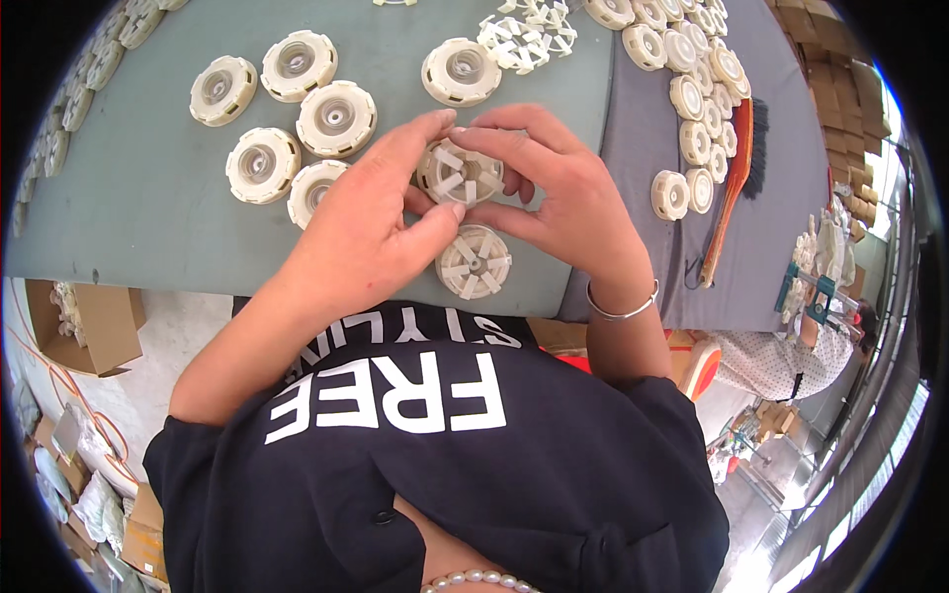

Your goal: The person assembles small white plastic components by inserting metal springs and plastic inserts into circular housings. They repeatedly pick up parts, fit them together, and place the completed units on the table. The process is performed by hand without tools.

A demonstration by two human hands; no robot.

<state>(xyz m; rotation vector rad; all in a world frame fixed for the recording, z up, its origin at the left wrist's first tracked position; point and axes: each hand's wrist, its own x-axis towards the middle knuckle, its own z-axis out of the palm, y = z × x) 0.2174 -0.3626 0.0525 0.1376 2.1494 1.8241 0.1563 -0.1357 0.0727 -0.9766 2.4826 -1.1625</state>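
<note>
Left hand (pixel 361 222) and right hand (pixel 573 188) grasp round cream plastic disc (pixel 455 184) over grey-green tabletop (pixel 129 188), inside near edge; open room left.

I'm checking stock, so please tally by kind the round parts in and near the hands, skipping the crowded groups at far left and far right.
Clear-centred round parts: 6
Spoked round parts: 2, one held between left hand and right hand
Total: 8
</note>
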